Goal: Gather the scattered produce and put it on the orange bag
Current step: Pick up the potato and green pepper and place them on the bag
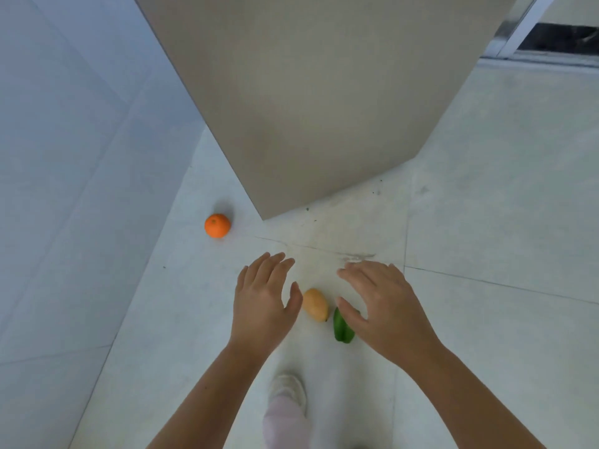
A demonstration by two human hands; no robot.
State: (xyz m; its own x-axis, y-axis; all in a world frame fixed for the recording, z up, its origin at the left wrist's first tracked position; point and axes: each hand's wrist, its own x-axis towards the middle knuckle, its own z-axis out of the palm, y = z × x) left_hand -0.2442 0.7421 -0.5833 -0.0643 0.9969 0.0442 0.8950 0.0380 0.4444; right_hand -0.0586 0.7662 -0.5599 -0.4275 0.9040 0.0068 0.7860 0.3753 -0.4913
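Looking straight down at pale tiled floor (486, 222). Left hand (262, 299) out low over the tiles, palm down, fingers straight & spread, gripping nothing. Right hand (382, 306) same story: released, fingers fanned, nothing held, thumb over the top end of a green pepper (343, 332), touching or just above, can't tell. Between the two hands, a yellow-orange mango (315, 304) lying on the floor, just beside the left thumb w/ a small gap. Pepper just right of mango, near but not touching. Up & to the left, well apart from both, an orange (217, 225) sitting alone on the floor nr the corner of a big beige cabinet (308, 92). Pale wall (64, 157) along the left. Bottom centre, a white shoe (288, 388) & pale pink trouser leg (283, 426) between the forearms. Top right, a metal door frame (518, 30).
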